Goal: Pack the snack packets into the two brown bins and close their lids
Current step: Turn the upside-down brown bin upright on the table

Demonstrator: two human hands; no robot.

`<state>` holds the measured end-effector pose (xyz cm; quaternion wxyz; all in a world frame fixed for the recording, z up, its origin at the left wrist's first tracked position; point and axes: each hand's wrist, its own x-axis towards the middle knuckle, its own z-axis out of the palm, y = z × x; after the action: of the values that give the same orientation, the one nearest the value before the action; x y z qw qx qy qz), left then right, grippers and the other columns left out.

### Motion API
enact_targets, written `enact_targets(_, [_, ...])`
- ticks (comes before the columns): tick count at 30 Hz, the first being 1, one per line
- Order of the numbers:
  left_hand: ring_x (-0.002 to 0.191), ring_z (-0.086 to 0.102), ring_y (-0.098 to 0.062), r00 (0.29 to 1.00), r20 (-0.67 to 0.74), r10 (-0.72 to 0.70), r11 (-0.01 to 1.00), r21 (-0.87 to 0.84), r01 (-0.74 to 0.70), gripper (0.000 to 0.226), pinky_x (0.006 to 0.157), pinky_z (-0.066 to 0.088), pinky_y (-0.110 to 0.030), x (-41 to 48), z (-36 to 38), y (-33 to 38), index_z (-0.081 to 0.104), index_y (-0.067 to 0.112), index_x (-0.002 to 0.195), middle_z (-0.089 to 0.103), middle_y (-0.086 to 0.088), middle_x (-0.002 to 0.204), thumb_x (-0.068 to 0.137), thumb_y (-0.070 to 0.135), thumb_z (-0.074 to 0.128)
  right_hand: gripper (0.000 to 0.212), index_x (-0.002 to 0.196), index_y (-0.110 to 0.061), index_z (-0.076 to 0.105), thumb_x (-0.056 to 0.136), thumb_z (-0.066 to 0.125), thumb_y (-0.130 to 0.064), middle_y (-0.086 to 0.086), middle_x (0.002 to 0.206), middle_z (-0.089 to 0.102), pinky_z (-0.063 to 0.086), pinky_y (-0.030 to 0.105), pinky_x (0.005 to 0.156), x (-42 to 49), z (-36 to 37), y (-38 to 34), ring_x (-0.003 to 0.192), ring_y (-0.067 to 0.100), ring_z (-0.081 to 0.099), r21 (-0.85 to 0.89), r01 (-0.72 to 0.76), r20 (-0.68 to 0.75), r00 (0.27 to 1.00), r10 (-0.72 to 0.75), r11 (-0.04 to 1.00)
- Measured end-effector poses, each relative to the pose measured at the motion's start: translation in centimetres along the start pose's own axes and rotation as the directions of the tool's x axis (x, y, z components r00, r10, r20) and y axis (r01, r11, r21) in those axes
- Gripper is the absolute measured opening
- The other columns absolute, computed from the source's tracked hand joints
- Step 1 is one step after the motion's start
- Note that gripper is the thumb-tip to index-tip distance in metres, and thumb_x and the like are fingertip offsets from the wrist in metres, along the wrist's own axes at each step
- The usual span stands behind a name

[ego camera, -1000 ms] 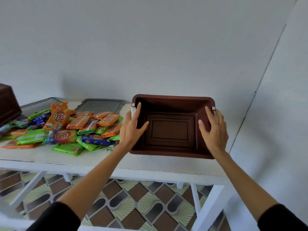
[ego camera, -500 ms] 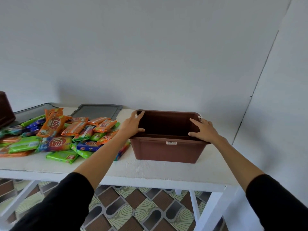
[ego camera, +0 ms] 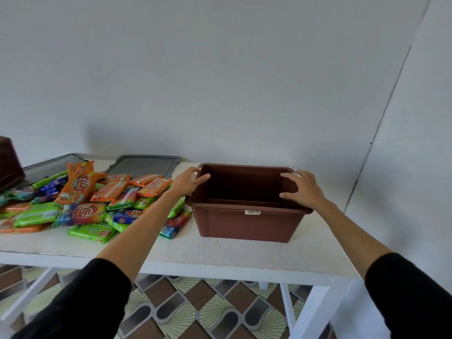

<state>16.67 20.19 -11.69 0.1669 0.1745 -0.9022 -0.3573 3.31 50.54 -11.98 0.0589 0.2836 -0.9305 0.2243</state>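
An empty brown bin [ego camera: 247,223] stands upright on the white table [ego camera: 220,255], right of centre. My left hand [ego camera: 187,183] grips its left rim, thumb inside the bin. On the right rim my right hand [ego camera: 304,189] holds on, fingers curled over the edge. A heap of orange, green and blue snack packets [ego camera: 83,201] lies to the left of the bin. Two grey lids [ego camera: 144,165] lie flat behind the heap near the wall. A second brown bin [ego camera: 9,165] is partly cut off at the left edge.
A white wall runs close behind the table, and a side wall stands at the right. The table's front edge and right corner lie near my arms. Patterned floor tiles [ego camera: 195,311] show under the table.
The bin, tilted toward me a second ago with its inside showing, now stands upright on the table. Both hands stayed on its rims.
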Motion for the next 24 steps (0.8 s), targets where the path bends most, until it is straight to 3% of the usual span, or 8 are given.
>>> enact_targets(3, [0.129,0.039,-0.029,0.989,0.025,0.144,0.929,0.341,-0.143,0.062,0.104,0.036,-0.043,0.3,0.3,1.2,0.039,0.018,0.137,0.037,-0.012,0.142,0.086,0.052,0.052,0.052,0.133,-0.027,0.049,0.083,0.065,-0.033,0.012,0.149,0.028,0.025,0.040,0.111,0.0,0.1,-1.0,0.140,0.028,0.018,-0.051,0.041,-0.005,0.999,-0.041,0.998])
enact_targets(7, [0.142,0.012,-0.031,0.982,0.165,0.090,0.738,0.651,-0.177,0.067,0.112,0.023,-0.045,0.3,1.3,0.9,0.025,0.023,0.145,0.008,-0.009,0.156,0.088,0.046,0.052,0.050,0.132,-0.027,0.050,0.084,0.065,-0.030,0.011,0.154,0.019,0.026,0.040,0.112,-0.1,0.3,-1.0,0.143,0.028,0.016,-0.102,0.027,0.072,0.997,-0.020,0.994])
enact_targets(13, [0.143,0.007,-0.031,0.966,0.245,0.078,0.811,0.547,-0.205,0.056,0.116,0.010,-0.040,0.1,0.3,0.7,0.030,0.028,0.143,0.003,-0.011,0.157,0.092,0.038,0.049,0.051,0.133,-0.028,0.049,0.084,0.065,-0.028,0.013,0.154,0.019,0.024,0.038,0.113,-0.1,0.1,-1.1,0.143,0.028,0.017,-0.043,0.044,0.096,0.995,-0.040,0.998])
enact_targets(17, [0.144,0.004,-0.028,0.973,0.204,0.105,0.732,0.646,-0.215,0.056,0.114,0.010,-0.051,-0.1,0.7,1.1,0.029,0.028,0.143,0.007,-0.009,0.156,0.092,0.037,0.050,0.047,0.132,-0.027,0.049,0.087,0.061,-0.027,0.009,0.152,0.025,0.031,0.039,0.109,-0.3,0.0,-1.7,0.141,0.025,0.021,-0.115,0.083,0.049,0.996,-0.077,0.990])
enact_targets(21, [0.135,0.032,-0.026,0.951,0.092,0.294,0.791,0.536,-0.296,0.048,0.112,0.024,-0.041,0.2,1.5,2.6,0.045,0.018,0.135,0.037,-0.011,0.145,0.089,0.029,0.053,0.046,0.133,-0.024,0.049,0.088,0.059,-0.028,0.006,0.146,0.036,0.032,0.038,0.109,0.5,-0.5,-3.6,0.137,0.023,0.031,-0.060,0.143,-0.009,0.990,-0.144,0.988])
enact_targets(24, [0.123,0.045,-0.027,0.951,0.030,0.308,0.857,0.425,-0.291,0.040,0.103,0.036,-0.037,1.1,1.4,3.9,0.054,0.014,0.126,0.048,-0.011,0.132,0.087,0.026,0.055,0.046,0.133,-0.024,0.049,0.088,0.058,-0.030,0.005,0.143,0.040,0.033,0.041,0.109,1.9,-1.1,-5.5,0.134,0.021,0.035,-0.039,0.187,0.000,0.982,-0.187,0.982])
